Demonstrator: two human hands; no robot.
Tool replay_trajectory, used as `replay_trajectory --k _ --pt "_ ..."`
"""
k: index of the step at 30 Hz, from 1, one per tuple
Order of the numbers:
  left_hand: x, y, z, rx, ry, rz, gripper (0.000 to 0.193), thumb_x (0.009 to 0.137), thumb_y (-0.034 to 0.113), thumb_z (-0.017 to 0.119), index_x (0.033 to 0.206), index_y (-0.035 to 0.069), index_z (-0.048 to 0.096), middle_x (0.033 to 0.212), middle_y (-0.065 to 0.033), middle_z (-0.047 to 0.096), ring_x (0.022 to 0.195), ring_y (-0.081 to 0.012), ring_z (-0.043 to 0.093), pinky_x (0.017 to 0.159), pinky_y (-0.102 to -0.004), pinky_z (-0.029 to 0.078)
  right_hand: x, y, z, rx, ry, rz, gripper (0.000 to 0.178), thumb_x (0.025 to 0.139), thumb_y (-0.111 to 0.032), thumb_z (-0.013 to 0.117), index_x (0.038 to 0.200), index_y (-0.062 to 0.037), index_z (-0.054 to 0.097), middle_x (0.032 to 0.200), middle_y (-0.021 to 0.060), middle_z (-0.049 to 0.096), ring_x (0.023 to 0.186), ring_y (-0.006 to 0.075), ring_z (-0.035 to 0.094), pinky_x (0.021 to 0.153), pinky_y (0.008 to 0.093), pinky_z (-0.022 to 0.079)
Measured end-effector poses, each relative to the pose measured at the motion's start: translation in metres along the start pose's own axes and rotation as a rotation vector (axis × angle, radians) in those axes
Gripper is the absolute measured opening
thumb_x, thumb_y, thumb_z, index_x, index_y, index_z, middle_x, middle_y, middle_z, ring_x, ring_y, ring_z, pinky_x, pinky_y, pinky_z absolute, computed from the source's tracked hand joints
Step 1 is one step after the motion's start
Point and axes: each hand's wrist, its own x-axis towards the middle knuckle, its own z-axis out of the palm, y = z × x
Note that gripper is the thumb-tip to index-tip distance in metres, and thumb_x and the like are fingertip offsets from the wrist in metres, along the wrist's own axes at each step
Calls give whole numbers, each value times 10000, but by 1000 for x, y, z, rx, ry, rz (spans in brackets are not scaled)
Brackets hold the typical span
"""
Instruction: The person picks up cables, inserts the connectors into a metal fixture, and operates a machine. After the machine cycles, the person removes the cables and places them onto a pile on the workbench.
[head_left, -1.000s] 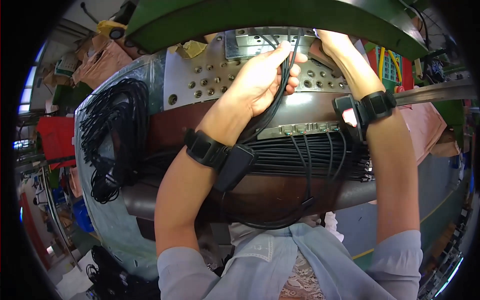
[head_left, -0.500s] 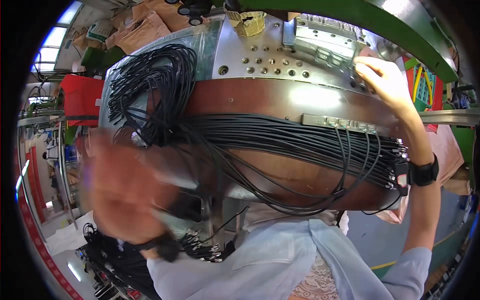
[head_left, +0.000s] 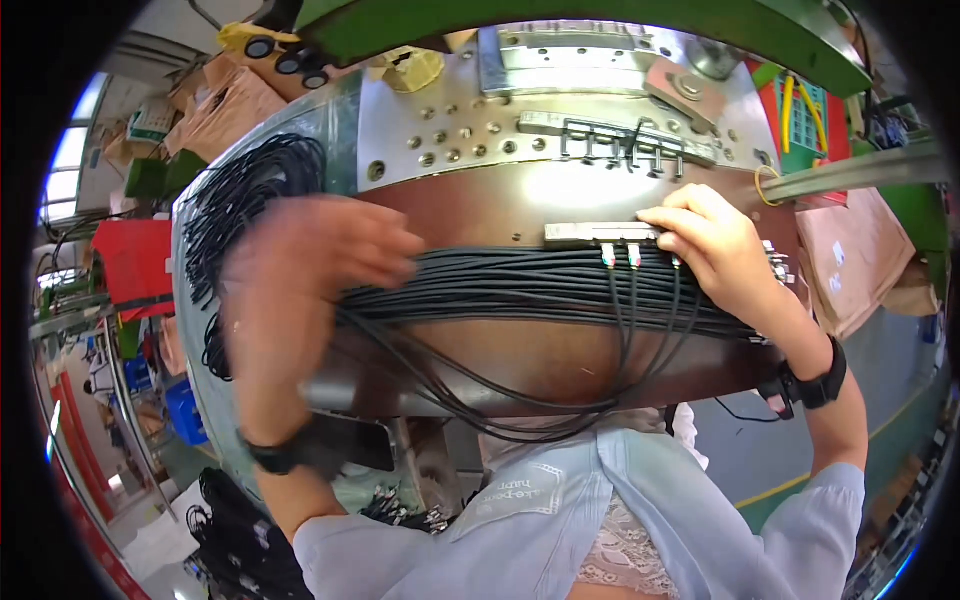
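Note:
My right hand (head_left: 718, 250) pinches the right end of a narrow metal bar (head_left: 575, 233). Several black cables (head_left: 622, 310) with bare-wired connector ends hang from this bar toward me. My left hand (head_left: 325, 250) is smeared by motion above the left part of a long bundle of black cables (head_left: 480, 275); whether it holds anything is hidden by the blur. Behind the bar, a second metal bar (head_left: 540, 122) lies at the front of the steel machine plate (head_left: 400, 150), with black moulded plastic pieces (head_left: 610, 145) across it.
More coiled black cables (head_left: 255, 175) lie at the left of the brown work surface (head_left: 450, 215). A steel mould block (head_left: 570, 70) sits at the back beneath a green machine beam (head_left: 600, 22). A dark phone-like slab (head_left: 355, 443) lies near my left wrist.
My right hand has come from the back steel plate to the bar with the cables. The bar with black plastic pieces now shows at the plate's front. My left hand has swung up and right.

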Motion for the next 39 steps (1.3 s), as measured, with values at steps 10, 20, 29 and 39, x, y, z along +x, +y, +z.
replay_trajectory --k 10,20,29,39 --pt "136 -10 104 -962 -228 -423 294 956 310 436 932 20 481 604 61 348 477 -49 324 411 -180 326 95 46 -25 -31 341 -282 161 836 -112 545 959 -26 603 859 108 580 780 220 553 712 309 447" --pt "185 -20 75 -458 -259 -284 270 918 255 494 994 0 543 771 -60 589 624 -135 553 528 -267 460 123 84 -21 700 325 92 226 900 -197 539 772 -16 582 633 21 513 599 83 476 555 197 410" --pt "204 -46 43 1361 356 1226 357 748 118 653 1100 109 596 966 -73 651 841 -215 639 730 -314 512 137 54 -1 -726 407 -298 289 769 -116 601 1057 -100 597 848 124 625 753 285 610 655 366 495" --pt "204 -50 47 1340 336 970 224 733 157 655 945 87 637 855 -86 630 769 -251 613 669 -350 502 135 73 -11 -249 202 274 357 769 -248 673 1073 -79 590 880 114 635 749 253 614 677 357 493"
